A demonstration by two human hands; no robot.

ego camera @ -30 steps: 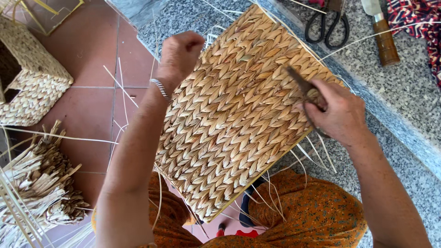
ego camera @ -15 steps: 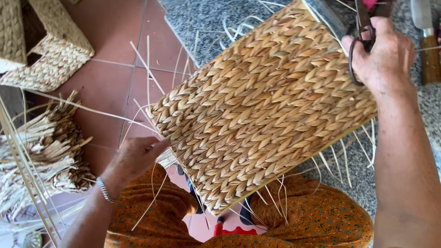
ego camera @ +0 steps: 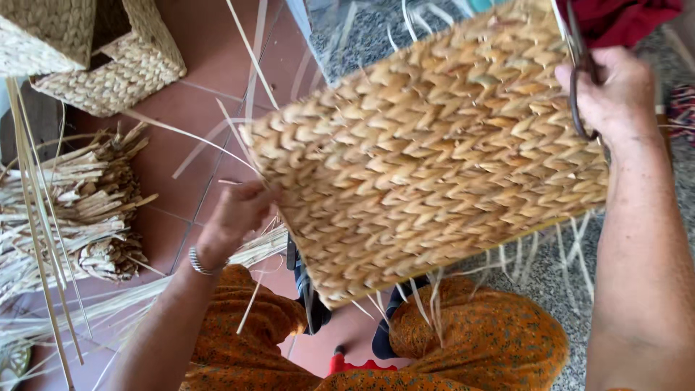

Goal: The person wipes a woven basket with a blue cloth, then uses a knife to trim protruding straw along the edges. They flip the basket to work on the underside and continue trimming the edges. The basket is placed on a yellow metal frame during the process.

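Soft, even daylight lit the scene; shadows were faint, and motion blur smeared the upper edge and corners.

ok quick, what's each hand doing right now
Left hand: closed on the woven panel's lower-left edge.
Right hand: fingers closed through the scissors' handles at the panel's upper-right corner.

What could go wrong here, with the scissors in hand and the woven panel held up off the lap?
1. The right hand grips dark scissors right against the woven panel; a slip might nick the weave or a finger.
2. The left hand holds only the panel's lower left edge, so the panel may tip or swing.
3. Loose strands hang from the bottom edge over the orange-clad lap and could snag or pull.
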